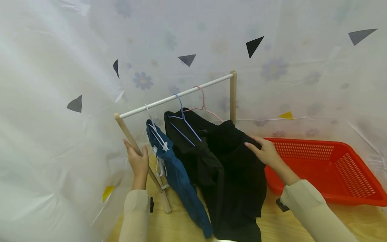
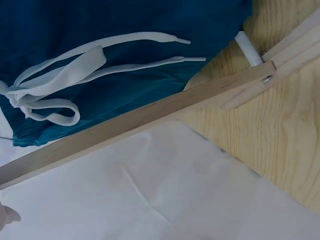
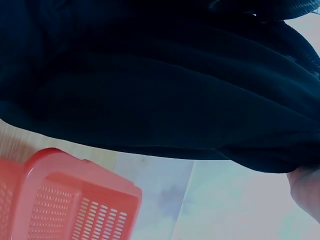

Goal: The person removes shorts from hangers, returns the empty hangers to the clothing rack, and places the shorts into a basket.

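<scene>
A small clothes rack with a white rail [image 1: 163, 101] and wooden posts stands on the table. My left hand [image 1: 139, 164] holds its left post [image 1: 128, 132], thumb and fingers on opposite sides. Blue drawstring trousers [image 1: 178, 171] hang from a white hanger [image 1: 154, 126] beside that post; their white drawstring [image 2: 65, 80] dangles. Further right, black clothing [image 1: 239, 178] hangs by a blue hanger [image 1: 182, 114] and a pink hanger [image 1: 204, 104]. My right hand [image 1: 267, 153] pinches the upper right edge of the black garment; some of its fingers are hidden behind the cloth.
A red perforated basket [image 1: 335, 144] sits to the right, just past the black clothing. The wooden table [image 1: 278, 218] runs under everything. Pale patterned sheeting [image 1: 211, 40] surrounds the back and left side.
</scene>
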`<act>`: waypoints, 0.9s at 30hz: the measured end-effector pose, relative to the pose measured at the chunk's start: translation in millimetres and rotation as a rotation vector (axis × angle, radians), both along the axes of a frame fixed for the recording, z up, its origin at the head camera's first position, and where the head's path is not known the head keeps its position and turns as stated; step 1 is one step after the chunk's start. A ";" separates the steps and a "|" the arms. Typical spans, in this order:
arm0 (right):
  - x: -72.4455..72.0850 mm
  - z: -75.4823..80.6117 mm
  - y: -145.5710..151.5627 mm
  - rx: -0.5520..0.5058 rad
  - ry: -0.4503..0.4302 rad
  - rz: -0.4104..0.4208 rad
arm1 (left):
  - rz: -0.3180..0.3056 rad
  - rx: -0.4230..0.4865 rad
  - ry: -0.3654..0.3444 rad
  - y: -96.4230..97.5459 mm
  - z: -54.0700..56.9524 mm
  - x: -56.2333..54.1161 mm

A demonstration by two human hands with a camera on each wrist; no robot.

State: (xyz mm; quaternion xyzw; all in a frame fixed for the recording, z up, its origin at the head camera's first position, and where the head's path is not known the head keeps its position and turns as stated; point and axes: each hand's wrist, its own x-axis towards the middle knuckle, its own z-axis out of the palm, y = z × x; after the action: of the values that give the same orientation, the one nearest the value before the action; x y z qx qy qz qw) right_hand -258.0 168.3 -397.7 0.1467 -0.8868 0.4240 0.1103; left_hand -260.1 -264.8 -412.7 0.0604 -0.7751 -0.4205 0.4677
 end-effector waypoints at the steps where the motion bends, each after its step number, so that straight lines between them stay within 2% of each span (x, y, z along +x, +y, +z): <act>1: 0.1 -0.4 -0.9 0.002 0.001 -0.005 | 0.007 0.007 -0.004 -0.2 -1.6 -0.7; 7: 1.1 -3.6 -5.9 0.003 0.059 -0.011 | 0.005 0.033 0.007 2.3 -8.0 1.3; 13: 4.1 -8.2 -11.3 -0.036 0.156 -0.037 | 0.026 -0.016 0.067 4.2 -12.8 5.7; 17: 5.2 -12.8 -14.9 -0.091 0.292 -0.062 | 0.042 -0.047 0.055 4.0 -14.4 6.6; 22: 2.8 -15.6 -19.3 -0.178 0.484 -0.116 | 0.131 -0.074 0.081 5.2 -12.1 8.7; 27: 2.5 -15.2 -22.3 -0.224 0.569 -0.172 | 0.154 -0.074 0.086 4.5 -9.1 9.5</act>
State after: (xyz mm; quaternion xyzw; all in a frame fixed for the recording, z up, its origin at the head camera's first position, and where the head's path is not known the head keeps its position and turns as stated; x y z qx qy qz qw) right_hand -255.5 146.0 -412.8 0.1710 -0.7774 0.4499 0.4050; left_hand -250.6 -260.3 -421.8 0.0847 -0.7624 -0.3566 0.5334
